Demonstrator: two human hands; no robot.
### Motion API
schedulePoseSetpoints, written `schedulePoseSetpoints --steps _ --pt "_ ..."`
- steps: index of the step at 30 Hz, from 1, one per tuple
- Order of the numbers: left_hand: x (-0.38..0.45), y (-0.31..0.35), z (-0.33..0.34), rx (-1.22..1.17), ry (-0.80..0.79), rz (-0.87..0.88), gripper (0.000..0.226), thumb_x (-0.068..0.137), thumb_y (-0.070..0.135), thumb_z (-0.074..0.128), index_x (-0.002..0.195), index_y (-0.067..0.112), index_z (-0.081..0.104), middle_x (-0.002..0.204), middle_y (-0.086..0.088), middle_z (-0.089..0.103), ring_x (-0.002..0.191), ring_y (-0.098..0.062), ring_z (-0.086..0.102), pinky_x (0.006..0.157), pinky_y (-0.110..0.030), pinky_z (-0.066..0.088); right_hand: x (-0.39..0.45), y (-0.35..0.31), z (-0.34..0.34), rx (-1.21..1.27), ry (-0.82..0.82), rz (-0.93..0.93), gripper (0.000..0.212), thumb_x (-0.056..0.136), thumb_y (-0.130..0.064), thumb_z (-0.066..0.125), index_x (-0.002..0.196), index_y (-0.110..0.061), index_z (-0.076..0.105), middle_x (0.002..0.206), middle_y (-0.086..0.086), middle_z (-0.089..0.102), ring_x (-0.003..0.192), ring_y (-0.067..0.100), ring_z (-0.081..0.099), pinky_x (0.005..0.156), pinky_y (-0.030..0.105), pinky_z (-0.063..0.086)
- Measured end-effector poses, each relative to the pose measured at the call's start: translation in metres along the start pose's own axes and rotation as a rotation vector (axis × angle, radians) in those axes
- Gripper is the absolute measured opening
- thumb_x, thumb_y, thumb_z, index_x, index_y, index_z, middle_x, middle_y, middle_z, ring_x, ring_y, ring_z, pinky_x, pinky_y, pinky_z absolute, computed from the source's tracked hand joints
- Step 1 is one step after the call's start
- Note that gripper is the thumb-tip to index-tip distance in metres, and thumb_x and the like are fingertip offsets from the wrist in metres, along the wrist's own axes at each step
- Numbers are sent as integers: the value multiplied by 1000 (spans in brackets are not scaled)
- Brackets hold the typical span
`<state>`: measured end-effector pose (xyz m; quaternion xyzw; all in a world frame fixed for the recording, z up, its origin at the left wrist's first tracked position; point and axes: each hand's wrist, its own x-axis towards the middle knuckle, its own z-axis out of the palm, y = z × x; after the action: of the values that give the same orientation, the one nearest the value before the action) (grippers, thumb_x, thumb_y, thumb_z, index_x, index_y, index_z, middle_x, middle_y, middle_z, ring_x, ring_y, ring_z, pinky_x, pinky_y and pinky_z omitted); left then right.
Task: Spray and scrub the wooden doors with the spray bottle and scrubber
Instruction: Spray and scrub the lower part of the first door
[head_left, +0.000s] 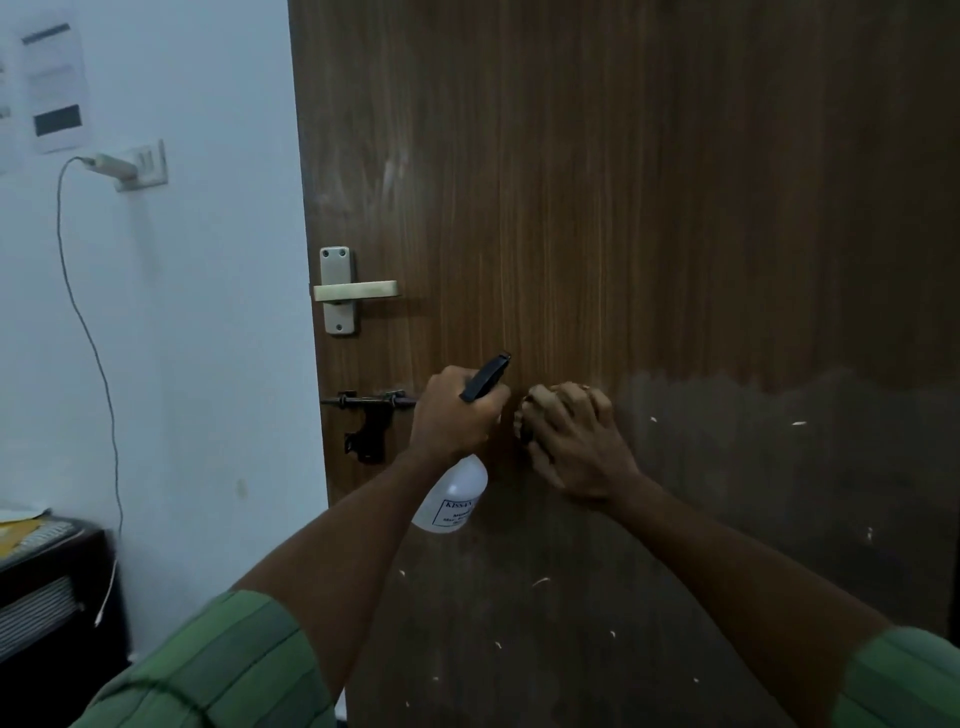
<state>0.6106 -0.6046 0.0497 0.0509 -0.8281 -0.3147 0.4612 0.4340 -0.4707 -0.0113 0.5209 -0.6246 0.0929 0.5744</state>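
Observation:
A brown wooden door (623, 208) fills most of the view; its lower part looks darker and wet, with small white flecks. My left hand (454, 410) grips the neck of a white spray bottle (453, 501), whose black nozzle points up at the door. Just to its right, my right hand (571, 441) holds a scrubber (527, 421) and presses it against the door. The scrubber is mostly hidden under my fingers.
A metal lever handle (353, 291) sits on the door's left edge, with a dark sliding bolt (371, 410) below it. On the white wall at left, a charger (111, 166) is plugged in, its cable hanging down. A dark cabinet (52, 597) stands at lower left.

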Motion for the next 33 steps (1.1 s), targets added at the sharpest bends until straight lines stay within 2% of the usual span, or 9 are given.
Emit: schedulePoseSetpoints --steps 7,10,12,14,17,20,23,29,33 --pt "-11 7 18 70 28 -29 40 86 36 57 66 2 65 62 -16 67 56 -40 65 55 -52 54 -30 37 -8 -121 -167 -517 71 97 -18 46 164 -12 22 172 11 17 155 44 20 125 58 22" --pt "-12 15 22 54 33 -19 41 85 35 58 66 0 64 60 -16 65 56 -42 64 53 -46 49 -4 66 -20 -246 -163 -742 70 96 -15 64 159 -14 35 165 15 31 146 43 37 121 56 34" --pt "-11 22 25 38 40 -19 43 84 38 58 65 0 64 60 -16 65 56 -43 64 53 -42 47 14 75 -32 -231 -58 -632 55 99 -11 62 151 -12 45 155 17 44 136 40 49 115 54 43" --pt "-9 28 28 34 37 -17 45 84 42 58 64 3 65 58 -10 67 54 -37 66 54 -41 49 24 72 -39 -169 85 -277 42 103 -5 51 145 -8 53 146 19 53 130 38 54 112 51 45" --pt "-7 32 33 39 45 -3 46 81 46 57 64 3 65 58 -11 66 55 -40 65 54 -42 49 2 47 -25 -109 78 -1 53 101 -7 52 153 -7 45 153 22 46 138 45 46 117 56 37" --pt "-8 32 36 44 31 11 45 83 44 56 66 3 65 60 -14 65 57 -42 64 55 -52 52 -42 40 -7 -140 -182 -483 82 93 -12 63 164 -11 22 166 18 24 151 46 26 123 61 25" --pt "-7 35 40 58 6 7 42 85 41 57 66 5 66 60 -11 67 50 -28 61 55 -46 51 -29 82 -27 -234 -223 -767 86 84 -11 77 159 -19 36 165 12 29 149 39 34 124 55 28" --pt "-11 46 60 63 -21 -10 38 88 45 59 62 18 64 53 3 62 47 -15 59 53 -33 45 -13 86 -32 -87 134 17 63 93 -1 59 153 -11 45 154 16 39 143 44 41 121 58 31" --pt "-20 51 83 75 -1 -49 41 83 42 57 62 7 61 56 -10 62 49 -29 59 52 -42 45 -78 75 -11 -137 -138 -625 76 86 -4 72 153 -17 41 159 13 38 145 43 40 119 60 35"
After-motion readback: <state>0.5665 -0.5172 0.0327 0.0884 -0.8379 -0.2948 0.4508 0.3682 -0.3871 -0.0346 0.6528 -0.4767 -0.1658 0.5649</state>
